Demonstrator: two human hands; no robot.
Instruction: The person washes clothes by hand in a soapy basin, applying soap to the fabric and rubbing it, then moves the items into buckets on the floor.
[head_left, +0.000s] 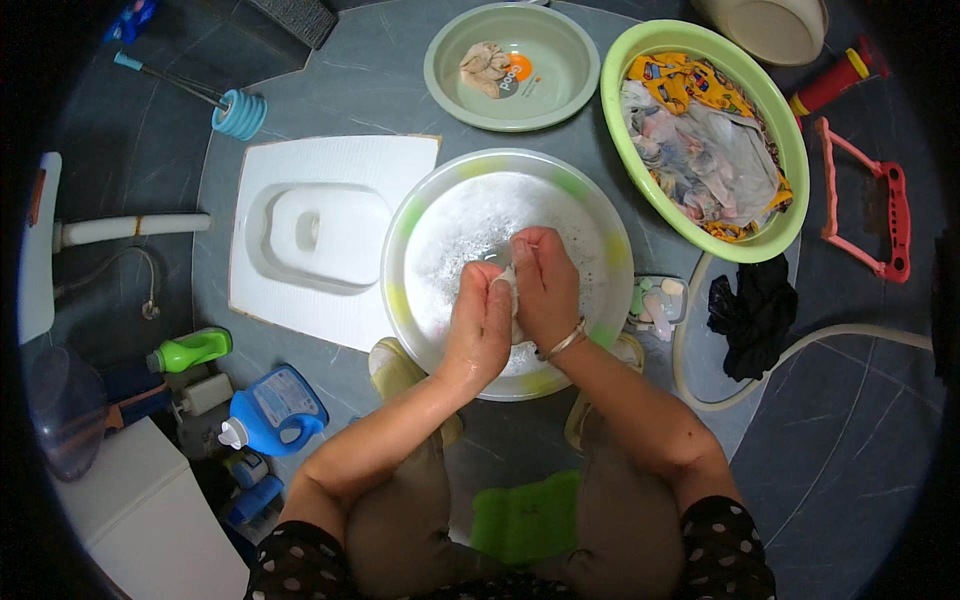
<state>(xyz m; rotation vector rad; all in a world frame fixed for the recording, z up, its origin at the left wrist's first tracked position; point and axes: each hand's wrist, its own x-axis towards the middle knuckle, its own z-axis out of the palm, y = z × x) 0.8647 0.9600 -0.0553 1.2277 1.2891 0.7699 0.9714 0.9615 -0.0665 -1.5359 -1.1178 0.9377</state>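
Note:
A wide metal basin (397, 225) filled with white suds (465, 210) stands on the floor between my feet. Over its middle, my left hand (482, 319) and my right hand (546, 281) grip one small wet whitish cloth (511, 289) between them. Most of the cloth is hidden by my fingers, so its kind cannot be told. The hands are close together, thumbs up, just above the foam. A bracelet (564, 341) circles my right wrist.
A squat toilet (247, 277) adjoins the basin's left. Behind stand a grey-green basin (442, 97) with a beige cloth (484, 67) and a green tub (619, 146) of wet clothes (697, 142). At right are a soap dish (658, 304), hose (682, 360) and black cloth (757, 322); at left, a blue detergent jug (277, 409).

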